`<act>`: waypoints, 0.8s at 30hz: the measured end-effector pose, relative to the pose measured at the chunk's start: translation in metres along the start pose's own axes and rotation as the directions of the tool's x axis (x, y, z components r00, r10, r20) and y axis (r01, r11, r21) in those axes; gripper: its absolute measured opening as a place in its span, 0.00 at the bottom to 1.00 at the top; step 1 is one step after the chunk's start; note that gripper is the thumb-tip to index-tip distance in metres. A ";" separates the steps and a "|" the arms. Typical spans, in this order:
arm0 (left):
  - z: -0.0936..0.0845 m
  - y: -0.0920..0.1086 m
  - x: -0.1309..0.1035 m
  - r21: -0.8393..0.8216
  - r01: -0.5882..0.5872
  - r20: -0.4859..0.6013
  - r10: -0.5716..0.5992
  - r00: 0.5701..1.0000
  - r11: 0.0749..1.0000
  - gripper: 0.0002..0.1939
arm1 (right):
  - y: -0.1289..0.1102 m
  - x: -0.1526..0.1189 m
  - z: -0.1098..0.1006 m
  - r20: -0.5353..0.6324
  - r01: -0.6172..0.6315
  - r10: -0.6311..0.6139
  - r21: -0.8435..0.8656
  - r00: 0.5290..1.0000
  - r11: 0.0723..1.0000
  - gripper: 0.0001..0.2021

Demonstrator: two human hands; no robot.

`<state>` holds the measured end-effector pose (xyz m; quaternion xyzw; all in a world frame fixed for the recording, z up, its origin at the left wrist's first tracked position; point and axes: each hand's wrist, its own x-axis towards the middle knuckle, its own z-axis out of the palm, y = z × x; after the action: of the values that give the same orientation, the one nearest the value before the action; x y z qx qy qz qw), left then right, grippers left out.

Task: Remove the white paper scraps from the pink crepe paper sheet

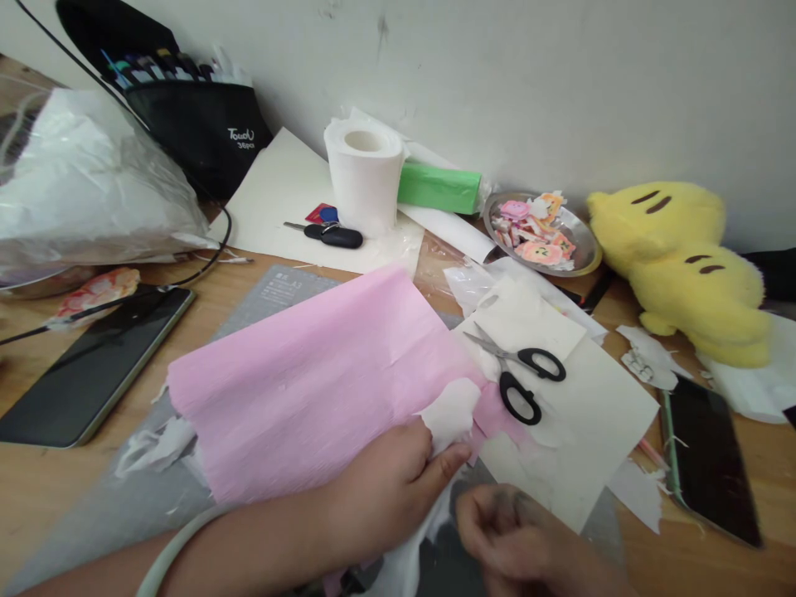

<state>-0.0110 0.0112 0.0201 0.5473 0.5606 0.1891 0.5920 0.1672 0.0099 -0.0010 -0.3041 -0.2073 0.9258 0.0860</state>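
Observation:
My left hand (404, 473), with a pale bangle on its wrist, pinches a small white paper cutout (453, 408) between thumb and curled fingers. Beneath and beyond it lies a large sheet of pink crepe paper (311, 373). Just to the right, my right hand (513, 531) is closed, its fingers curled in and slightly blurred. Whatever it may hold is hidden. Black-handled scissors (519, 369) rest partly open on cream paper sheets (578, 431) ahead of my right hand. White scraps hang below my left hand.
A phone (93, 365) lies at left, another dark device (709, 456) at right. Behind stand a tissue roll (366, 178), green paper roll (440, 189), keys (332, 235), a metal bowl (584, 253) of cutouts, yellow plush toys (690, 265), a marker case (205, 124) and a plastic bag (93, 182).

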 end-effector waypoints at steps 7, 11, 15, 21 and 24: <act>0.001 -0.001 0.000 0.103 0.024 -0.018 -0.023 1.000 0.994 0.27 | 0.005 0.011 0.007 -0.147 -0.086 0.061 -0.172 0.987 0.981 0.18; 0.001 -0.001 0.000 0.097 0.025 -0.021 -0.023 1.000 0.995 0.25 | 0.004 0.009 0.007 -0.189 -0.124 0.093 -0.157 0.978 0.980 0.12; 0.002 -0.001 -0.001 0.119 0.009 0.018 -0.011 1.000 0.993 0.25 | 0.001 0.008 0.008 -0.177 -0.090 0.064 -0.143 0.982 0.986 0.09; 0.001 -0.002 0.000 0.104 0.041 -0.033 -0.038 0.999 0.994 0.24 | -0.004 -0.001 -0.001 0.106 0.071 -0.087 0.146 0.990 0.987 0.12; 0.000 -0.002 0.001 0.083 0.023 -0.042 -0.020 0.999 0.996 0.23 | -0.002 -0.001 -0.002 0.119 0.063 -0.079 0.138 0.990 0.988 0.13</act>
<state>-0.0113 0.0117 0.0183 0.5617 0.5859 0.1702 0.5589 0.1695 0.0121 -0.0013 -0.2321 -0.1603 0.9511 0.1262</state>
